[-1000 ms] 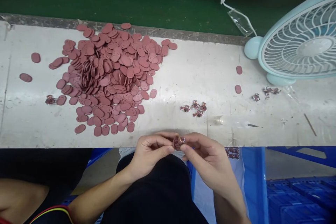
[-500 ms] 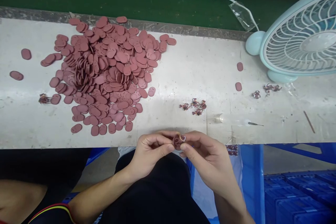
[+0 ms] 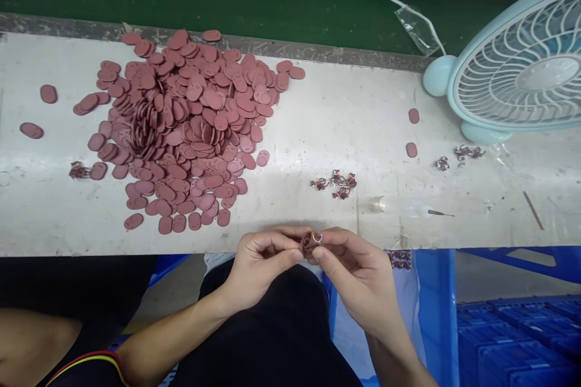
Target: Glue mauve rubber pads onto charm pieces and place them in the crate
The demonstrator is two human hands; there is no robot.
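A small reddish-brown oval piece [image 3: 307, 244] with a dark red and white part on it is held between my two hands at the table's front edge. My left hand [image 3: 267, 263] pinches its left side between thumb and fingers. On the right side, my right hand [image 3: 356, 272] grips the same piece and the small part with thumb and forefinger. Beyond my hands, several small dark red and white parts [image 3: 340, 184] lie on the white table [image 3: 318, 127]. A large pile of reddish oval pieces [image 3: 181, 127] spreads over the table to the left.
A light blue fan [image 3: 521, 72] stands at the right. Near it lie two oval pieces, more small parts [image 3: 469, 152], a clear bottle with a dark tip [image 3: 403, 207] and a thin brown stick [image 3: 532, 210]. Below are blue crates [image 3: 512, 338]. A person's leg shows at lower left.
The held piece has tilted slightly between my fingers. Both hands keep their grip and have hardly moved; the view has shifted a little.
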